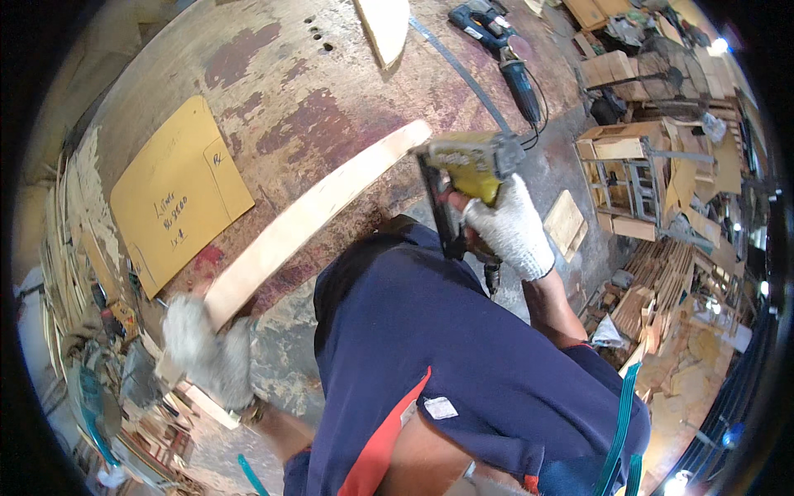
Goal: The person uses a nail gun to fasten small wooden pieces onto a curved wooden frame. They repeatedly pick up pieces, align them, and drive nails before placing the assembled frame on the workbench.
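Observation:
A long, slightly curved pale wooden strip (318, 219) slants over the near side of the worktable. My left hand (211, 351), in a white knit glove and blurred by motion, grips its lower left end. My right hand (514, 227), gloved the same way, is closed around the handle of a yellow and black nail gun (471, 165). The gun's head sits just right of the strip's upper end; whether they touch I cannot tell.
On the worn table (273, 91) lie a yellow pattern board (178, 194) with handwriting, a pale curved wood piece (385, 29), a metal ruler (463, 74) and a blue angle grinder (521, 91). Wooden frames (624, 178) and stacked slats (662, 273) stand at right.

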`<action>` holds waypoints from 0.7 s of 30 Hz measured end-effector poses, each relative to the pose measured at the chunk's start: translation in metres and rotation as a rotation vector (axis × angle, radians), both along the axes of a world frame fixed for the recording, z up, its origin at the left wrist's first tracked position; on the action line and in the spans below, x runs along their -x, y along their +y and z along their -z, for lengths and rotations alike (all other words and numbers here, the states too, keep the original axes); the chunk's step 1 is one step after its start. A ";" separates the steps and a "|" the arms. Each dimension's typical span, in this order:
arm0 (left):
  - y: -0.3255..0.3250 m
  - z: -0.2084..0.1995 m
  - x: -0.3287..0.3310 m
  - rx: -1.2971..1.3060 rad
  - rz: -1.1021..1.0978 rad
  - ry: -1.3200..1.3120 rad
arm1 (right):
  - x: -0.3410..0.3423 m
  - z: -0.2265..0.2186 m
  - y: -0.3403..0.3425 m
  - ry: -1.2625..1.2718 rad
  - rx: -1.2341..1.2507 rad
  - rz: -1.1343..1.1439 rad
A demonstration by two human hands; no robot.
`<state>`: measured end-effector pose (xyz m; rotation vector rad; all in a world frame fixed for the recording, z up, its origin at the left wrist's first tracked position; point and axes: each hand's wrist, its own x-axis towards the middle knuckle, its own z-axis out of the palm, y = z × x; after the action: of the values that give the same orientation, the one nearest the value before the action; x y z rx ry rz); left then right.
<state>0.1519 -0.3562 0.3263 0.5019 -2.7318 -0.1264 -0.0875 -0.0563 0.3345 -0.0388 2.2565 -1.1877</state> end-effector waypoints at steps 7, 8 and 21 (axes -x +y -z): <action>0.096 -0.014 0.124 -0.106 -0.033 -0.200 | 0.048 -0.015 0.025 0.067 0.253 0.087; 0.101 -0.012 0.127 -0.093 0.026 -0.169 | 0.053 -0.020 0.028 0.073 0.295 0.086; 0.137 -0.002 0.109 -0.193 0.223 -0.005 | 0.081 -0.060 0.056 -0.113 0.157 -0.165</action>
<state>0.0429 -0.2196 0.3282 0.2459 -2.7869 -0.4500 -0.1684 0.0000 0.3943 -0.2096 2.0171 -1.2436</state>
